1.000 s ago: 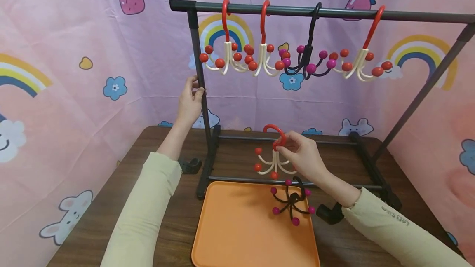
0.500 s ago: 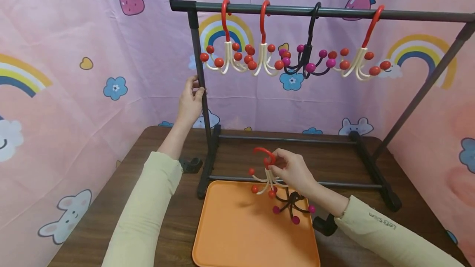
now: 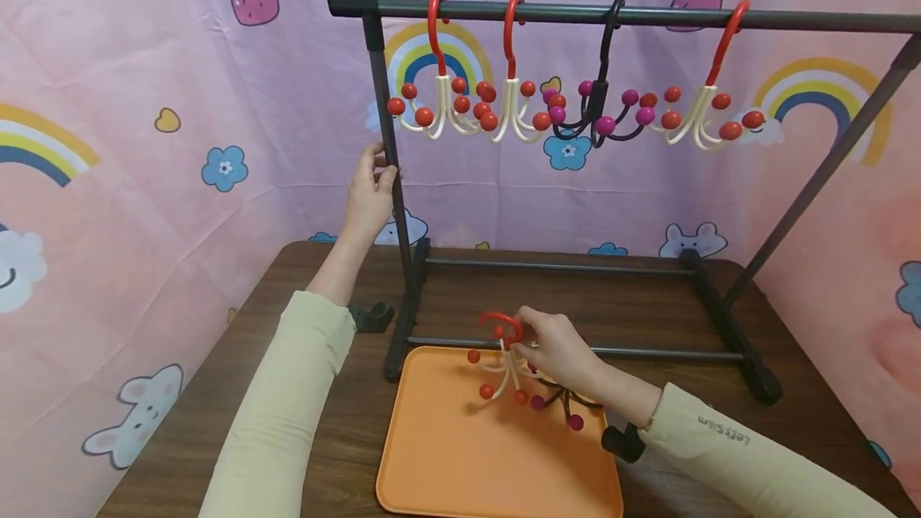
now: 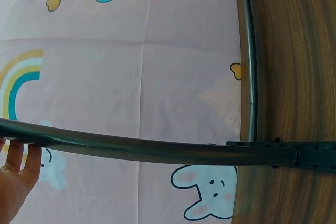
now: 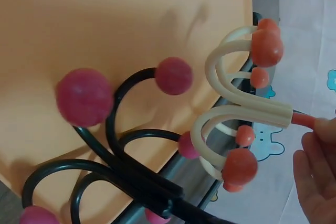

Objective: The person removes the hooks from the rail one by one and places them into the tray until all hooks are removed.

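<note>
The right hand pinches a white hanger at the base of its red hook, the fingers narrow on it, and holds it tilted above the far part of an orange tray, where it casts a shadow. Beneath and just beside it, a black hanger with pink balls lies at the tray's far right corner, partly hidden by the hand in the head view; whether the two touch I cannot tell. The left hand holds the left post of a dark rack, fingers bent around it, partway up. From the rack's rail hang four more, left to right: a first, a second and, after a black third, a fourth, these three white with red hooks. Tray and rack stand on a brown wooden bench.
</note>
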